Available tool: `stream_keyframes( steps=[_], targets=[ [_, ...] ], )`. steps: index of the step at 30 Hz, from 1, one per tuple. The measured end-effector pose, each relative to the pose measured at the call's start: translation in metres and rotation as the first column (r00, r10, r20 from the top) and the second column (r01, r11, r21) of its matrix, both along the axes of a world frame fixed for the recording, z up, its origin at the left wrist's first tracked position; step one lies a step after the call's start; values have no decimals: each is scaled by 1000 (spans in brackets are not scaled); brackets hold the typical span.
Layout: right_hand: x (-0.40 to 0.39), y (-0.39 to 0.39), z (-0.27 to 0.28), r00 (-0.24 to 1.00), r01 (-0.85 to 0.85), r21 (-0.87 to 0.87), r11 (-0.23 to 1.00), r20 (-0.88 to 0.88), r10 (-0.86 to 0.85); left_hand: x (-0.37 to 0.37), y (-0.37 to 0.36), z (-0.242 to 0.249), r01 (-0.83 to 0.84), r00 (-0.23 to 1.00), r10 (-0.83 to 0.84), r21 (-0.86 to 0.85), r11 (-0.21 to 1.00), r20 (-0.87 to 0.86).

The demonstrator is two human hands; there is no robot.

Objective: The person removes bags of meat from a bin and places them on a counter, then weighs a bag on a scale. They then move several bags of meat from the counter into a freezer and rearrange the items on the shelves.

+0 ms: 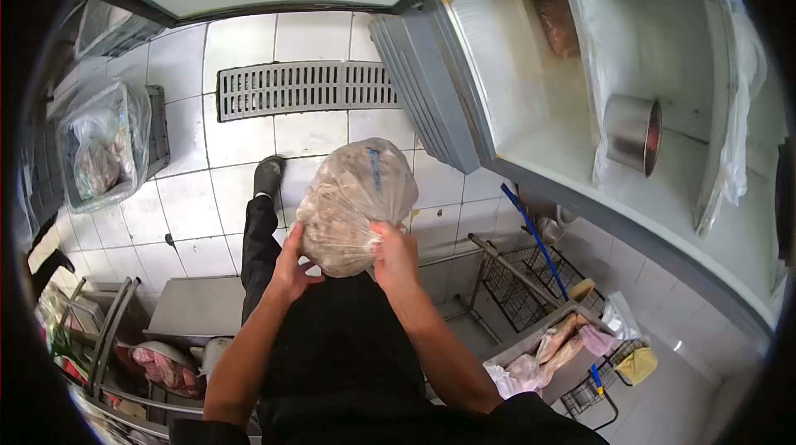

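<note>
Between both hands, in front of my body, is a full clear plastic bag (356, 200) with pale brownish contents and blue print near its top; I cannot make out exactly what is inside. My left hand (292, 267) grips the bag's lower left side, fingers partly under it. On the right, my right hand (393, 256) pinches the gathered plastic. Past the bag, to the right, an open refrigerator (531, 113) shows a metal pot (628, 131) lying in view and a packet of reddish meat (557, 22).
A grey floor drain (307, 88) crosses the white tiles. At left stands a crate (104, 142) lined with plastic, holding a bag. A bowl of meat (166, 366) sits lower left. Lower right are a wire rack (522, 279) and a tray with meat (560, 345).
</note>
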State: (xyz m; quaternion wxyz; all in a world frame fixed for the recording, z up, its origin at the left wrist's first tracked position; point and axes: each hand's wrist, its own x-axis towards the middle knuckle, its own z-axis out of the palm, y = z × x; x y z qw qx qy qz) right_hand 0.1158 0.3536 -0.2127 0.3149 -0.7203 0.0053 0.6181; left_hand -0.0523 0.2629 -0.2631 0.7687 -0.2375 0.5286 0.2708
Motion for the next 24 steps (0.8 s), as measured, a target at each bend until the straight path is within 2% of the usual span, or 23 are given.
stream_keyframes(
  steps=[2,5,6,9,10,13,16,17,19,21,22,23,24],
  targets=[
    [4,1,-1,1000,11,9,1000,-4,-11,11,5,4,8,1000,-9,-77,997,-7],
    [10,18,10,998,30,19,999,51,-31,31,16,4,-153,978,149,18,988,145],
    [15,29,16,997,31,27,999,75,-33,41,20,2,-149,982,138,85,985,129],
    [38,54,29,993,104,185,977,43,-114,72,64,29,-111,993,115,148,983,-14],
    [56,59,32,992,47,151,987,107,-64,82,85,41,-111,993,117,148,983,-31],
    [83,96,47,967,98,321,942,191,-166,122,122,-6,-118,982,63,315,942,179],
    [116,144,59,920,49,534,844,306,-247,176,199,-14,-117,986,60,386,915,156],
    [133,160,53,889,-36,568,822,394,-234,197,228,-13,-85,992,39,409,909,119],
    [170,185,35,789,-209,586,783,574,-219,238,284,-28,-153,958,-31,597,787,285],
    [185,210,50,713,-288,531,797,675,-192,272,337,-13,-125,947,-81,589,799,310],
    [188,218,55,677,-321,499,805,715,-174,291,364,-26,-133,929,-126,631,764,348],
    [193,218,55,493,-486,477,732,842,-220,315,389,-38,-144,905,-176,668,730,387],
    [195,217,51,286,-634,398,663,917,-277,333,409,-29,-40,938,-230,738,673,260]
  ],
)
